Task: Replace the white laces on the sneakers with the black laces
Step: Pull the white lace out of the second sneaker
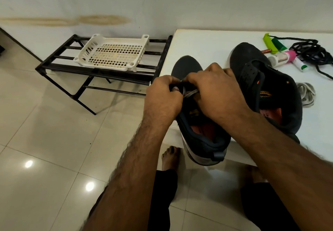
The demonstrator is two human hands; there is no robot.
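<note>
**Both hands at the eyelet row of the near sneaker; black laces lie away past the right hand**

The near sneaker (200, 122) rests on the edge of the tabletop (203, 45), its long axis running from the heel, which overhangs toward the person, to the toe, which points away. The left hand (163, 94) and right hand (214, 90) meet over its throat, fingers curled. Between them a short pale strip, apparently the white lace (190, 93), is pinched by the right hand; the left hand grips the dark upper beside it, though its fingertips are largely hidden. The second sneaker (261, 79) lies just beyond the right hand, parallel and seemingly already unlaced. A removed white lace (306, 94) sits farther out on that side. The black laces (311, 52) are bundled well apart, forward and outward of the right hand, which is therefore the nearer one for fetching them. Small bottles (286, 58) lie beside that bundle.
</note>
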